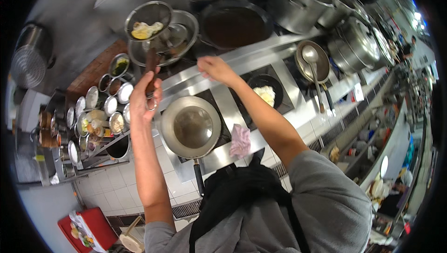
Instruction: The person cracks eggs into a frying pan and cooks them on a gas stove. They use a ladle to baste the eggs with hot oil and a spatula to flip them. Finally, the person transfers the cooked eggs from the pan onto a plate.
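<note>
My left hand grips the dark handle of a wire-mesh strainer. A cooked egg with white and yellow parts lies in the mesh. Beneath and behind the strainer is a wide metal bowl. To the right, my right hand hovers above the stove's steel edge, its fingers curled in and nothing visible in them. A wok with some liquid sits on the burner nearest me. Beneath my right forearm, a small black frying pan holds another egg, partly hidden by the arm.
A pink cloth lies on the stove's front edge. Behind stands a large dark pan of brown liquid. Stockpots stand back right, near a pan with a ladle across it. Several metal ingredient containers crowd the left.
</note>
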Demonstrator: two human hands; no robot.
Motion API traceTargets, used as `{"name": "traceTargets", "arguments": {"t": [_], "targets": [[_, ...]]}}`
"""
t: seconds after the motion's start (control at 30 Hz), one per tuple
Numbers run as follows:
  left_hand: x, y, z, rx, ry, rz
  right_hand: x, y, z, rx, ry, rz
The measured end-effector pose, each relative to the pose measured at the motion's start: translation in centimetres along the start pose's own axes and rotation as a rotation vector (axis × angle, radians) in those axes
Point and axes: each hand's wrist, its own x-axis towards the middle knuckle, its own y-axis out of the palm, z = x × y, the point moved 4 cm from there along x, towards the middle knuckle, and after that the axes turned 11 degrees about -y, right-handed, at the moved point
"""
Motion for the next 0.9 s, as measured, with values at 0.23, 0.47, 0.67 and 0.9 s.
{"name": "traceTargets", "arguments": {"t": [0.23,0.47,0.67,0.9], "targets": [[-0.4,3.2,0.5,0.059,-0.044,0.074,-32.9,-14.9,-12.5,-0.843,0.508,-0.479],[2.9,6.9,2.9,0.115,-0.126,0.218,-34.5,-10.3,-20.6,0.427,0.543,-0.474],[2.7,8.2,4.3,0.179,-0.164,0.205,-33.4,-13.2,-12.6,0.2,0.418,-0.593],[5.4,10.7,7.2,0.206,-0.198,0.258,-27.7,-21.9,0.4,0.019,0.261,-0.516]]}}
